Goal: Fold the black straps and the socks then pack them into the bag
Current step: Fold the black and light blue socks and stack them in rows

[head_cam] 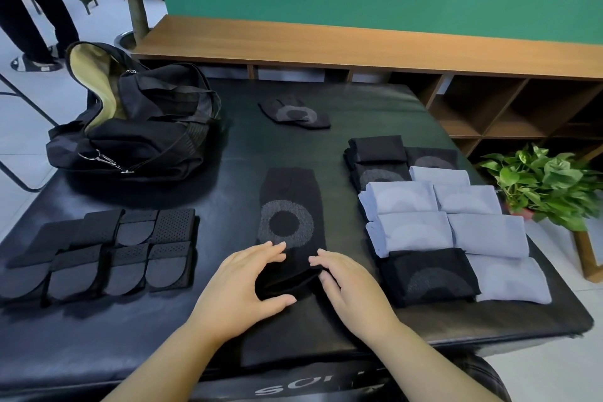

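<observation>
Now both hands grip the black sock (291, 219) lying between them: left hand (243, 284) and right hand (350, 287) curl round its near end.

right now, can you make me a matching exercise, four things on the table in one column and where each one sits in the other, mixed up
Things:
1. bag
2. folded straps
3. folded socks
4. flat sock

Places:
A. right side of the table, in rows
B. middle, its near end under both hands
C. far left corner, unzipped
D. near left, in rows

Pairs: 1-C, 2-D, 3-A, 4-B

The left hand and right hand grip the near end of the flat sock, which is starting to fold.
</observation>
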`<move>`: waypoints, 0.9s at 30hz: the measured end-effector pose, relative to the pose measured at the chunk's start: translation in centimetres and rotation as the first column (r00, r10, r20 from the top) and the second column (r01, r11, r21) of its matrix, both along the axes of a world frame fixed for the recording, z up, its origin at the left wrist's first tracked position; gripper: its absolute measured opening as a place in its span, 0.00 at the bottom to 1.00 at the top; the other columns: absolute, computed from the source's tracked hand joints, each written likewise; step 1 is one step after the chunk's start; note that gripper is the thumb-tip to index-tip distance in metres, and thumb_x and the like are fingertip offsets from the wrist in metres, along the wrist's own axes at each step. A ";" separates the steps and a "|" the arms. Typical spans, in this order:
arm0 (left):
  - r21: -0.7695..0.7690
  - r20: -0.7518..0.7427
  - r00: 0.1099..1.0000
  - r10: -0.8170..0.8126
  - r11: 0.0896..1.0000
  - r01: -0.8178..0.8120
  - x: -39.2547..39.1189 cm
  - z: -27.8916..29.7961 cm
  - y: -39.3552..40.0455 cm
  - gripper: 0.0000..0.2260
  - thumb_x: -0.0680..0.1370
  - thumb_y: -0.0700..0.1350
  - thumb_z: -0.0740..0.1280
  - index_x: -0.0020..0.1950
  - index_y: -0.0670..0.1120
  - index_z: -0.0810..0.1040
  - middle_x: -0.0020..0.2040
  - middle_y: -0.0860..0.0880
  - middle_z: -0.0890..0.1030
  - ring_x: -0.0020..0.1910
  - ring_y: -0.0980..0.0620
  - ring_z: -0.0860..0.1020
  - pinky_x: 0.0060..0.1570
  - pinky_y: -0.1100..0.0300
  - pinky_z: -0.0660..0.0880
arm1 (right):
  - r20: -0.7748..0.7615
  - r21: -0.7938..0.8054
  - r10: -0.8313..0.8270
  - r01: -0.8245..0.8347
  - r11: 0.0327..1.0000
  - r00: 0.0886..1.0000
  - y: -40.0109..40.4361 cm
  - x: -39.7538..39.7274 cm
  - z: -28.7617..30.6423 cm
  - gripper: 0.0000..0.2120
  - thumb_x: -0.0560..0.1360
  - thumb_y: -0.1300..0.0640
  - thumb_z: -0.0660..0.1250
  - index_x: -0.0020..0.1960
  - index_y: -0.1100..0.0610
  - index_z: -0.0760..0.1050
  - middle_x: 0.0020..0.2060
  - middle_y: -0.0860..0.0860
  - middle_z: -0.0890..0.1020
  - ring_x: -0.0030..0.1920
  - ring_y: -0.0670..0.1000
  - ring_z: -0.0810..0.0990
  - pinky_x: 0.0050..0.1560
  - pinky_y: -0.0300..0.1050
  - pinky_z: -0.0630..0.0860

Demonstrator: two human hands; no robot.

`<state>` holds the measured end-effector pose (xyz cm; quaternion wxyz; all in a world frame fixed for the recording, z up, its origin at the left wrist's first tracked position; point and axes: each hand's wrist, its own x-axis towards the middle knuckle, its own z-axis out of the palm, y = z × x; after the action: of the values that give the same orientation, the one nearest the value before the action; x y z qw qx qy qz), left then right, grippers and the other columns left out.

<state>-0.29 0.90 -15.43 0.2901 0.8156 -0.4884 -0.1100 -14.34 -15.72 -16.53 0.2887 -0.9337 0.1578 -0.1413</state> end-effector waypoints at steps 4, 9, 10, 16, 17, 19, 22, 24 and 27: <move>-0.082 -0.052 0.994 0.093 0.992 -0.097 -0.1 -0.3 0.1 0.27 0.67 0.65 0.66 0.63 0.70 0.61 0.54 0.71 0.73 0.62 0.68 0.66 0.62 0.71 0.60 | -0.012 0.079 -0.064 0.064 0.995 0.998 0.0 0.0 0.6 0.18 0.77 0.49 0.53 0.60 0.53 0.75 0.53 0.39 0.75 0.57 0.38 0.69 0.56 0.24 0.60; -0.110 -0.179 0.958 0.223 0.963 -0.245 -0.1 -0.2 0.1 0.25 0.72 0.52 0.72 0.64 0.65 0.65 0.50 0.63 0.75 0.56 0.67 0.70 0.55 0.68 0.67 | -0.012 0.096 -0.127 0.127 0.987 0.992 -0.2 0.9 0.8 0.13 0.81 0.52 0.56 0.59 0.55 0.75 0.48 0.46 0.77 0.52 0.43 0.71 0.53 0.33 0.65; -0.107 -0.188 0.950 0.251 0.956 -0.274 -0.1 -0.2 0.0 0.23 0.73 0.52 0.71 0.65 0.63 0.66 0.49 0.62 0.75 0.55 0.67 0.71 0.53 0.68 0.68 | -0.015 0.092 -0.150 0.150 0.984 0.989 -0.2 1.1 0.9 0.12 0.81 0.53 0.57 0.58 0.55 0.75 0.47 0.46 0.76 0.50 0.44 0.71 0.51 0.35 0.65; -0.053 -0.188 0.911 0.366 0.923 -0.382 0.1 -0.3 -0.6 0.19 0.77 0.52 0.65 0.68 0.55 0.68 0.44 0.57 0.74 0.50 0.65 0.70 0.48 0.65 0.67 | -0.058 0.016 -0.246 0.247 0.969 0.968 0.1 2.6 1.0 0.10 0.81 0.54 0.56 0.53 0.56 0.75 0.43 0.46 0.76 0.46 0.49 0.71 0.46 0.41 0.66; -0.043 -0.175 0.909 0.379 0.919 -0.392 0.1 -0.3 -0.8 0.18 0.78 0.52 0.64 0.68 0.55 0.68 0.44 0.57 0.73 0.50 0.65 0.69 0.47 0.65 0.66 | -0.074 0.003 -0.257 0.258 0.966 0.964 0.1 2.8 1.1 0.10 0.82 0.54 0.56 0.52 0.56 0.74 0.43 0.47 0.76 0.47 0.50 0.71 0.47 0.43 0.67; -0.034 -0.146 0.904 0.401 0.912 -0.410 0.0 -0.3 -1.0 0.17 0.78 0.52 0.63 0.66 0.53 0.68 0.42 0.56 0.73 0.49 0.64 0.69 0.44 0.65 0.66 | -0.096 -0.013 -0.279 0.279 0.960 0.955 0.3 3.1 1.4 0.10 0.82 0.54 0.55 0.53 0.57 0.74 0.44 0.48 0.77 0.47 0.51 0.71 0.48 0.44 0.68; -0.033 -0.105 0.897 0.429 0.900 -0.434 0.0 -0.2 -1.4 0.13 0.79 0.51 0.63 0.62 0.50 0.69 0.39 0.55 0.73 0.45 0.61 0.69 0.40 0.64 0.67 | -0.098 -0.015 -0.328 0.328 0.944 0.939 0.5 3.6 1.5 0.07 0.81 0.54 0.56 0.53 0.55 0.72 0.42 0.47 0.75 0.46 0.50 0.71 0.44 0.43 0.67; -0.033 -0.058 0.903 0.427 0.903 -0.429 0.0 -0.1 -1.6 0.08 0.79 0.49 0.63 0.56 0.50 0.69 0.36 0.55 0.72 0.43 0.58 0.68 0.37 0.62 0.68 | -0.098 -0.024 -0.347 0.346 0.938 0.933 0.6 3.8 1.4 0.03 0.81 0.54 0.57 0.50 0.53 0.68 0.40 0.46 0.73 0.43 0.50 0.70 0.40 0.43 0.65; -0.053 0.079 0.920 0.383 0.924 -0.380 0.0 -0.1 -1.7 0.03 0.79 0.44 0.64 0.48 0.51 0.71 0.37 0.55 0.70 0.41 0.54 0.68 0.36 0.59 0.68 | -0.023 -0.078 -0.324 0.321 0.944 0.946 0.7 3.8 1.0 0.03 0.79 0.60 0.60 0.47 0.54 0.70 0.41 0.47 0.72 0.39 0.51 0.70 0.36 0.46 0.69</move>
<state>-0.32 -0.82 -15.50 0.2991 0.8936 -0.3347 -0.0066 -10.55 -15.04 -15.58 0.2245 -0.9076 0.3081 -0.1758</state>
